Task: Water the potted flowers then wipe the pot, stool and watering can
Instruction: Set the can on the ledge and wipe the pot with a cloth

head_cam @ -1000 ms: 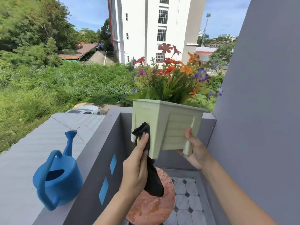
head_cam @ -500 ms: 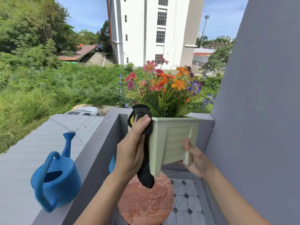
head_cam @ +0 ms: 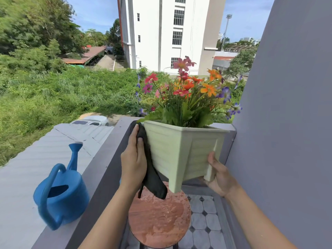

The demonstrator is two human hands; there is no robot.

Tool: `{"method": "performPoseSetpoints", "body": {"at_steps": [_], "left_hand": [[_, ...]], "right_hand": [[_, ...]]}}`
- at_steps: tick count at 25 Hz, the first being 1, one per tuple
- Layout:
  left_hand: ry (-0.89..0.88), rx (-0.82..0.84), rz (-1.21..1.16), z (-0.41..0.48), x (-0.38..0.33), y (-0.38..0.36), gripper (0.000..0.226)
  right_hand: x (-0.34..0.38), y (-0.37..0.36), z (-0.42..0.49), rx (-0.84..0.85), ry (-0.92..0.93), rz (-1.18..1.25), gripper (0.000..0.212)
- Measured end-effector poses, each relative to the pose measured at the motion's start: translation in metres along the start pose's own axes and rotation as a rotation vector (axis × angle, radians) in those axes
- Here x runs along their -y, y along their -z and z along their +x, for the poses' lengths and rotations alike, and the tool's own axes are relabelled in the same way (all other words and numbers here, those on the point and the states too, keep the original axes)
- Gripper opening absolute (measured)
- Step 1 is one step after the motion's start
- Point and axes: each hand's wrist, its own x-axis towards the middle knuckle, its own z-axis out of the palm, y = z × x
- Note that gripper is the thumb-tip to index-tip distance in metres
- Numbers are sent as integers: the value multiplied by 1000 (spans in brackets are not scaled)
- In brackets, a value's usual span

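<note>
right grip (head_cam: pixel 218 174) cups one foot of the pot (head_cam: pixel 181 151), held tilted at frame centre above the wet stool (head_cam: pixel 159 219); left hand (head_cam: pixel 133 161) presses the black cloth (head_cam: pixel 151 174) on its side. a hard swipe could lever the pot loose.

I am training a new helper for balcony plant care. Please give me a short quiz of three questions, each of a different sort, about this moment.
1. True or false: the flower pot stands on the stool.
2. Which hand presses the black cloth against the pot? A) left hand B) right hand C) neither
3. Fill in: the blue watering can sits on the balcony ____.

Key:
1. False. It is held in the air, above the wet stool.
2. A. The left hand holds the cloth on the pot's left side; the right hand supports a lower corner.
3. Ledge.
</note>
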Motion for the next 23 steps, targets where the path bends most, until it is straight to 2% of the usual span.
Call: {"method": "performPoseSetpoints", "body": {"at_steps": [3,6,8,11,16,17,19,20,21,23], "left_hand": [[163,133,-110,-11,20,-1,43],[204,320,-291,-12,30,8,57],[208,393,-384,-12,29,13,55],[187,327,-447,-16,30,16,47],[159,162,-483,-19,23,17,46],[144,117,-475,-17,20,17,43],[120,38,-454,-13,15,18,30],[106,7,-435,-11,13,18,24],[94,-19,-414,-11,10,18,19],[83,-79,-365,-13,4,18,16]], "right_hand": [[3,2,2,-28,-1,-26,92],[6,4,1,-22,6,-23,90],[8,0,0,-12,8,-9,90],[13,-10,4,-16,20,41,91],[15,-24,12,-82,85,210,84],[13,-29,12,-93,110,265,94],[5,-37,11,-111,196,360,134],[1,-41,12,-121,267,388,148],[-1,-45,14,-128,338,380,152],[0,-57,17,-104,397,224,137]]}}
